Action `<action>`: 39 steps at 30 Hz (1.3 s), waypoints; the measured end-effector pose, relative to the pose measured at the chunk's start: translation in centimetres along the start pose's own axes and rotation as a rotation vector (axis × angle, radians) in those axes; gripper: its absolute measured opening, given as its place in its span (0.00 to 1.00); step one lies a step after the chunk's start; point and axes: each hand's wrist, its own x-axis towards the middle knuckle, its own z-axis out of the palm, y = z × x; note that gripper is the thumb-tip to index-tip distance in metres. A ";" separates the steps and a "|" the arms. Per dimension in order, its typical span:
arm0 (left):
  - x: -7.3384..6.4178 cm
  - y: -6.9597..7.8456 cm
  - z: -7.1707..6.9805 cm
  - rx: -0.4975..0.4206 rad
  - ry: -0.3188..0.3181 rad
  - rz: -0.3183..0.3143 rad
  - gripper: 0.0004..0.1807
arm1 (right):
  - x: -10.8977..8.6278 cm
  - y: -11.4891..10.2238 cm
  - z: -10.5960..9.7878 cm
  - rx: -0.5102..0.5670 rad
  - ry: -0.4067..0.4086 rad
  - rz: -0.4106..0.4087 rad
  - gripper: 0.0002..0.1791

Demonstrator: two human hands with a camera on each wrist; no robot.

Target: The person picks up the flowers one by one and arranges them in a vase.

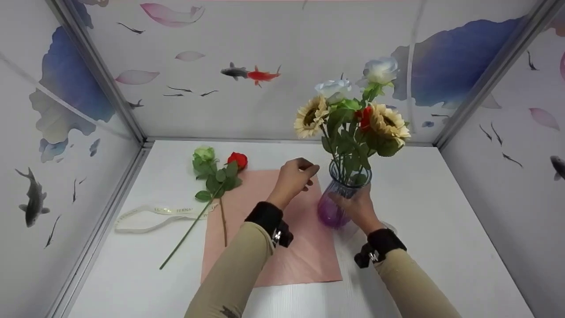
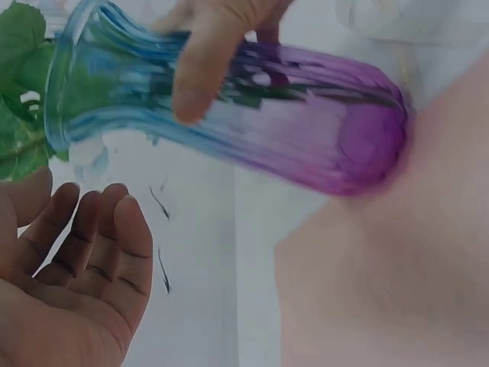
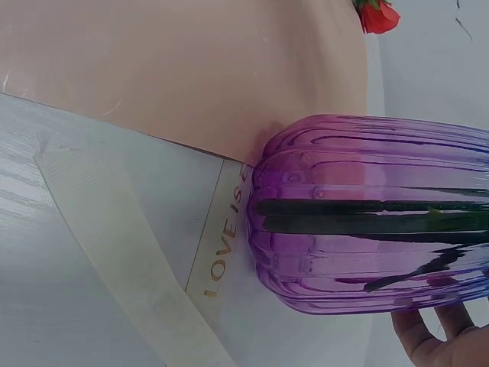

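A ribbed glass vase (image 1: 330,215), blue at the neck and purple at the base, stands at the right edge of the pink wrapping paper (image 1: 282,263). My right hand (image 1: 361,206) grips it round the body, as the left wrist view also shows. In the vase are cream sunflowers (image 1: 388,123), pale blue roses (image 1: 380,70) and a red flower (image 1: 365,118). Dark green stems (image 3: 367,218) show through the purple glass. Just left of the vase's rim hovers my left hand (image 1: 292,179), its fingers loosely bent and holding nothing.
To the left, a green rose (image 1: 204,155) and a red rose (image 1: 237,160) lie with stems partly over the paper. A pale printed ribbon (image 1: 176,211) loops beside them. More ribbon (image 3: 130,252) lies near the vase's base. Patterned walls surround the white table (image 1: 423,212).
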 end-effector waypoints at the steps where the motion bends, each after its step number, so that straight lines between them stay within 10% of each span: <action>1: -0.2 -0.4 -0.5 0.010 0.006 -0.004 0.15 | 0.0 0.0 0.0 -0.006 0.000 0.008 0.64; 24: -3.5 -9.2 -12.2 0.247 0.299 -0.096 0.12 | 0.2 0.3 -0.3 0.012 0.006 0.041 0.62; 39: -6.2 -14.1 -16.3 0.479 0.381 -0.226 0.11 | 0.2 0.1 0.0 -0.014 -0.007 0.057 0.65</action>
